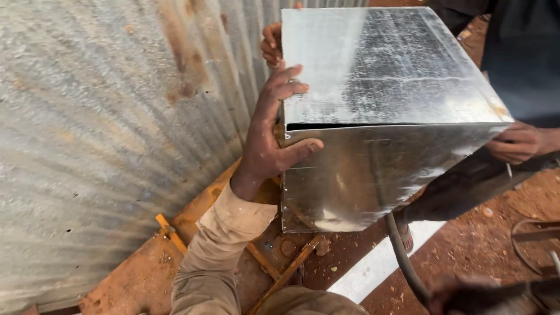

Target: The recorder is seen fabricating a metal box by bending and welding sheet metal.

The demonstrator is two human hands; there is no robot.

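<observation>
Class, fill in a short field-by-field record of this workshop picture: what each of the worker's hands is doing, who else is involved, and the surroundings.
Main object: shiny sheet-metal box, held off the ground, a dark gap showing under its top panel.
Left hand: grips the box's near left corner, thumb on the front face, fingers on the top edge.
Right hand: blurred at bottom right, apparently on a dark hose; grip unclear.
Second person: one hand at the far left corner, the other hand at the right corner.
Backdrop: rusty corrugated metal wall.
Ground: reddish dirt.
</observation>
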